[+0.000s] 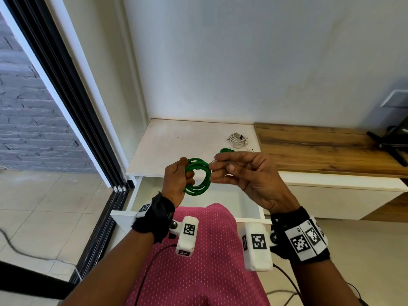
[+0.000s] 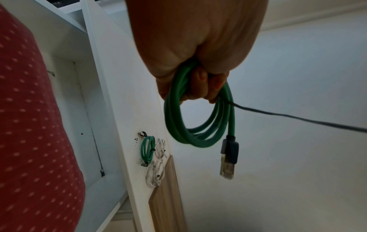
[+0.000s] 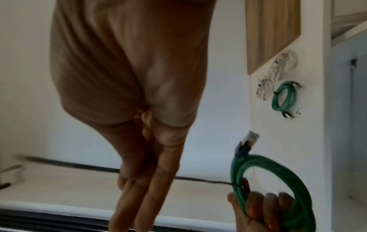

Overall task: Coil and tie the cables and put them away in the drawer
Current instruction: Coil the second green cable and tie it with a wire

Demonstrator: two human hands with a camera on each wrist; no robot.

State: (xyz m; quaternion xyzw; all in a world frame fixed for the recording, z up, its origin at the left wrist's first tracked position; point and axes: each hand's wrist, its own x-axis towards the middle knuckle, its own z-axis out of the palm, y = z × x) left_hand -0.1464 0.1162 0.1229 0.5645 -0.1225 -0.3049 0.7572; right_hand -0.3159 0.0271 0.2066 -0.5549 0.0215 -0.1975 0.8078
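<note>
My left hand point(image 1: 176, 180) grips a coiled green network cable point(image 1: 197, 176) in the air above the open white drawer point(image 1: 150, 195). The coil point(image 2: 198, 125) hangs from the curled fingers point(image 2: 200, 87), and its grey plug point(image 2: 228, 158) dangles. A thin black tie point(image 2: 298, 117) runs from the coil off to the right. My right hand point(image 1: 234, 168) is level with the coil, just right of it, and pinches the tie at its fingertips. The same coil point(image 3: 278, 180) and plug point(image 3: 248, 144) show low in the right wrist view.
On the white cabinet top point(image 1: 176, 142) lie a tied green coil point(image 2: 148, 150) and two white cable bundles point(image 2: 160, 147), point(image 2: 155, 175). A wooden top point(image 1: 320, 149) with a black stand point(image 1: 390, 140) extends right. A sliding door frame point(image 1: 66, 107) stands at left.
</note>
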